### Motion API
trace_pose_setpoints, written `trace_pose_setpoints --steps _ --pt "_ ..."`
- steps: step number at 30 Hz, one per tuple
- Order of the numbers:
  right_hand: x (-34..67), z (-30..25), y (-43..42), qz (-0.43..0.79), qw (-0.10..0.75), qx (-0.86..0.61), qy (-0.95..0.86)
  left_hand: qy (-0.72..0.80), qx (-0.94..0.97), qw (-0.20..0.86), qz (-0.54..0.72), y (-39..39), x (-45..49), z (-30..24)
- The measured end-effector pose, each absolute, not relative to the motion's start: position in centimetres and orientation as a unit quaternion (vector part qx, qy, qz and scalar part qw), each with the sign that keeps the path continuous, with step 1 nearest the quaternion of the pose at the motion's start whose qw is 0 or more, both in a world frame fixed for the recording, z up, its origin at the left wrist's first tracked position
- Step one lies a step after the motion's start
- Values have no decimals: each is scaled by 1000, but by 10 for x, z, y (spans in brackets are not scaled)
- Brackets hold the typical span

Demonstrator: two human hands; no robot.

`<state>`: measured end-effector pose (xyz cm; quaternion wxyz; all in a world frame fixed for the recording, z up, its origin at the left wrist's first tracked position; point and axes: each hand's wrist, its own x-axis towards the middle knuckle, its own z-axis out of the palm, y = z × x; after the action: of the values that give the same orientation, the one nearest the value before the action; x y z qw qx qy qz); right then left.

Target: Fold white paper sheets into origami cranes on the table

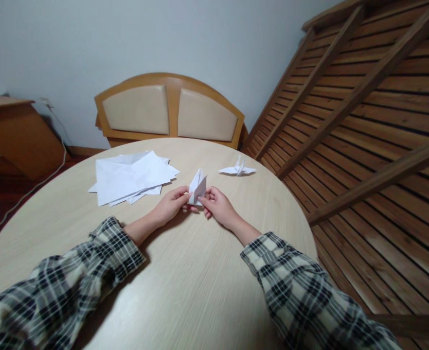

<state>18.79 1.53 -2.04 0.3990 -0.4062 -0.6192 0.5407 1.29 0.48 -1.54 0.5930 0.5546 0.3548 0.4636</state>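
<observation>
Between my two hands is a small piece of folded white paper (198, 186), with pointed flaps standing up. My left hand (172, 204) pinches its left side, the thumb lying on the near face. On the other side, my right hand (218, 206) grips the lower right part with thumb and fingers. My fingers hide the paper's lower edges. Beyond my right hand, a finished-looking paper crane (237, 169) rests on the table with its wings spread. To the left of my left hand lies a loose stack of white paper sheets (127, 177).
The round wooden table (185, 291) carries all the paper. Behind it stands a headboard (172, 112) with two cream panels against the wall. A slatted wooden frame (364, 146) leans close on the right. At the left are a wooden desk (21, 136) and a white cable (35, 187).
</observation>
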Motion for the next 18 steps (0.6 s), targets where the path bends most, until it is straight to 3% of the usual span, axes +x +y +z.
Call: trace_pose_setpoints --steps 18 --pt "190 -17 12 539 381 -392 -641 381 598 541 451 1 14 -8"
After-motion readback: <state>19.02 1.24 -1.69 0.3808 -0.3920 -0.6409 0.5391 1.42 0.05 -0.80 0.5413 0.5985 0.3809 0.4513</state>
